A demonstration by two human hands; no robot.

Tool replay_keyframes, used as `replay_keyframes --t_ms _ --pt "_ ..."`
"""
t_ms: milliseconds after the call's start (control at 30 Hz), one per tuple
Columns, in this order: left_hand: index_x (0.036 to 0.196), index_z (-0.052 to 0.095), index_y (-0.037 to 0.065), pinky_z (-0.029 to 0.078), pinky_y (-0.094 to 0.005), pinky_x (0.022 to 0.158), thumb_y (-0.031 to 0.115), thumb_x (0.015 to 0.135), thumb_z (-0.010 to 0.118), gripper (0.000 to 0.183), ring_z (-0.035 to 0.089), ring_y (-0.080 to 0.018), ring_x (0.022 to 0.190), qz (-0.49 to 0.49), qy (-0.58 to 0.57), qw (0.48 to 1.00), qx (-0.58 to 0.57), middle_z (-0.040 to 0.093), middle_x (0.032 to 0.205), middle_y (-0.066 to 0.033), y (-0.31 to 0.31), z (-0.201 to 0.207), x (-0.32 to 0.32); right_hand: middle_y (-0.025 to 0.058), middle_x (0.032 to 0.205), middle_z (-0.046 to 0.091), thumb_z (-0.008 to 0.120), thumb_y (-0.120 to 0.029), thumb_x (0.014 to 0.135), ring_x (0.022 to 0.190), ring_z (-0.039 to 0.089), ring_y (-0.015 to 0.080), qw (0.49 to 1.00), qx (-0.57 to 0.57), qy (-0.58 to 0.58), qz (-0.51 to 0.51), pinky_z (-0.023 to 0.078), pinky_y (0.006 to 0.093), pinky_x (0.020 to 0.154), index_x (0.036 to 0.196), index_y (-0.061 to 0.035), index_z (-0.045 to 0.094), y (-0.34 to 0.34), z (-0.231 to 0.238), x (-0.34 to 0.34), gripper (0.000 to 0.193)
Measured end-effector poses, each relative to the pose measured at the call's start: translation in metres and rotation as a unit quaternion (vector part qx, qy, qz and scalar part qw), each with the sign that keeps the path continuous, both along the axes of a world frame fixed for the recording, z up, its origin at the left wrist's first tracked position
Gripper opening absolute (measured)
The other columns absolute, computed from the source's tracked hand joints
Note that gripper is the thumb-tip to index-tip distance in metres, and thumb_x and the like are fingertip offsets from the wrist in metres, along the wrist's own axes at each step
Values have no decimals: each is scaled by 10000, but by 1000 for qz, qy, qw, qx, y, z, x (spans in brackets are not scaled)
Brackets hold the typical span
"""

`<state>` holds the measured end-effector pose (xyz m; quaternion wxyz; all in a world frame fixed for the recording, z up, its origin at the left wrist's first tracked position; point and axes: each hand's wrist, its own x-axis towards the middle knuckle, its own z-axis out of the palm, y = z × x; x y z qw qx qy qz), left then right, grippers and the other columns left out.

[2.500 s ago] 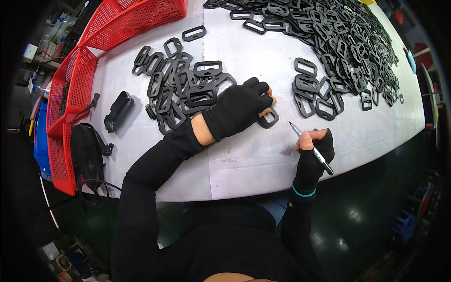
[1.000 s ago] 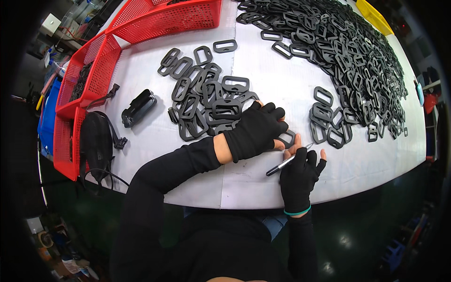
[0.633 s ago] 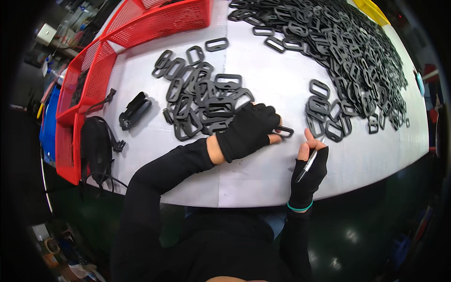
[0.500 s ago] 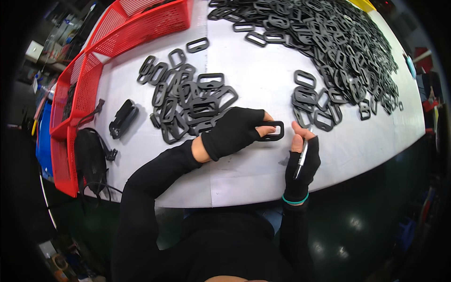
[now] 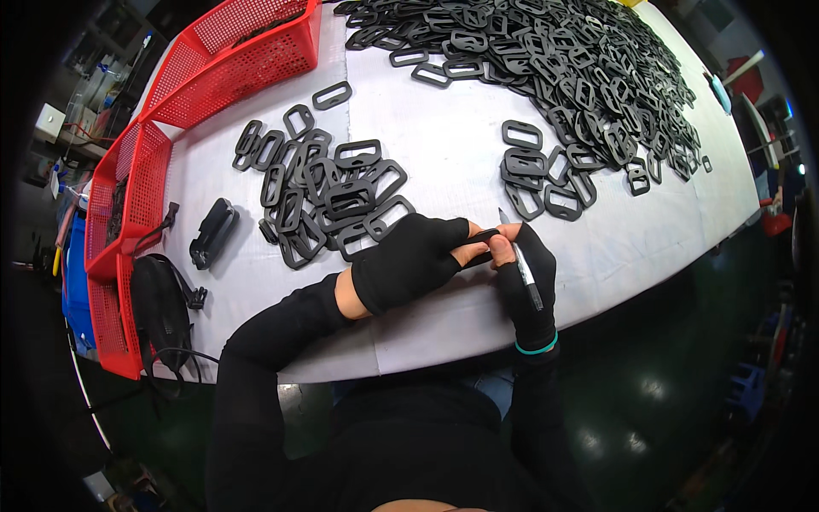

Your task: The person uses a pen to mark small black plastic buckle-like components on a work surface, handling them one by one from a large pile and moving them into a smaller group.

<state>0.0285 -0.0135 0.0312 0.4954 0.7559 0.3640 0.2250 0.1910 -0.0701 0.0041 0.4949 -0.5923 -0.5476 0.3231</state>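
Note:
My left hand, in a black fingerless glove, pinches a black plastic rectangular ring, now seen almost edge-on. Against its right side press the fingertips of my right hand. A marker pen with a white-and-black barrel lies through that same hand, its tip pointing away from me. Part of the ring is covered by my fingers. Beyond my left hand is a loose pile of similar rings. Another small cluster of rings lies just past my right hand.
A large heap of black rings covers the far right of the white table. Red perforated baskets line the left edge. Near them lie a black folded device and a black pouch with a cord.
My right hand has moved left and met my left hand at the ring. The ring has tilted from face-up to nearly edge-on. The view has shifted slightly.

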Motion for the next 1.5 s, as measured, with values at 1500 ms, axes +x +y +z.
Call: replay_keyframes --t_ms 1500 --pt "1051 579 66 472 -336 671 268 678 741 454 563 -249 805 15 157 957 242 525 1005 -106 10 -20 -4 132 634 633 338 -448 949 521 426 107 977 51 69 -196 352 230 539 732 -38 490 3 3 10 489"
